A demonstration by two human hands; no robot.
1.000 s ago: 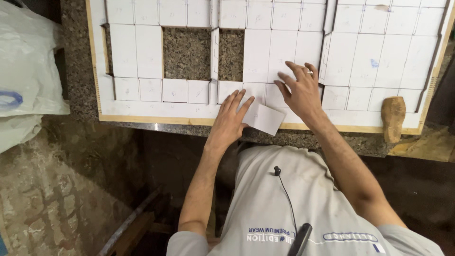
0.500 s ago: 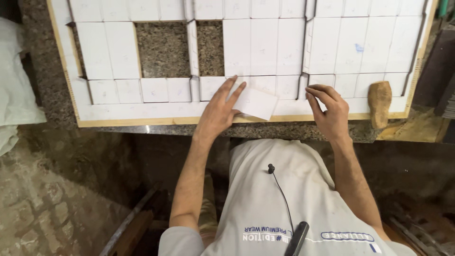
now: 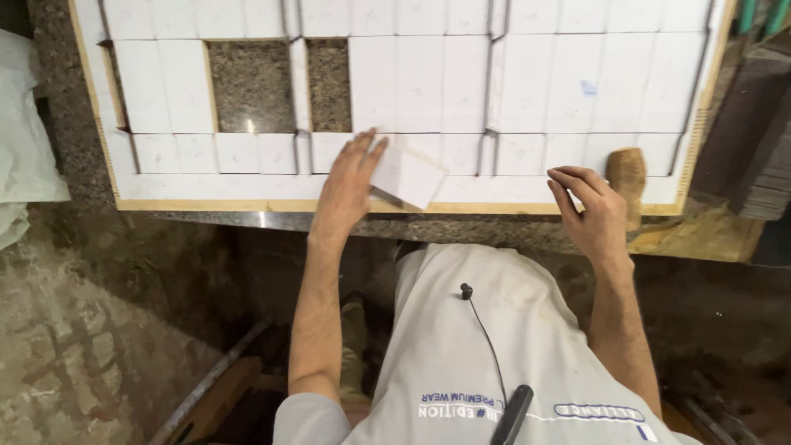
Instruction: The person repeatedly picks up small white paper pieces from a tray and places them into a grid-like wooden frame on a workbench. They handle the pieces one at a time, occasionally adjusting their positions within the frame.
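My left hand (image 3: 350,177) lies flat, fingers spread, thumb side pinning a loose white square block (image 3: 409,175); it sits skewed on the bottom row of white blocks (image 3: 461,91) packed in the wood-edged frame (image 3: 272,205). Block is at 3 o'clock of that hand, touching. My right hand (image 3: 595,210) is half-curled, grasping nothing, at the frame's near edge, well apart at the block's 3 o'clock. Brown wooden handle (image 3: 628,175) lies just past it. Two gaps at 11 o'clock show the speckled granite surface (image 3: 251,86).

Two open gaps beyond the left fingers

Bare granite gaps (image 3: 251,86) lie beyond the left hand (image 3: 346,185); white blocks (image 3: 527,82) crowd elsewhere; wooden tool (image 3: 627,175) flanks right fingers (image 3: 568,185).
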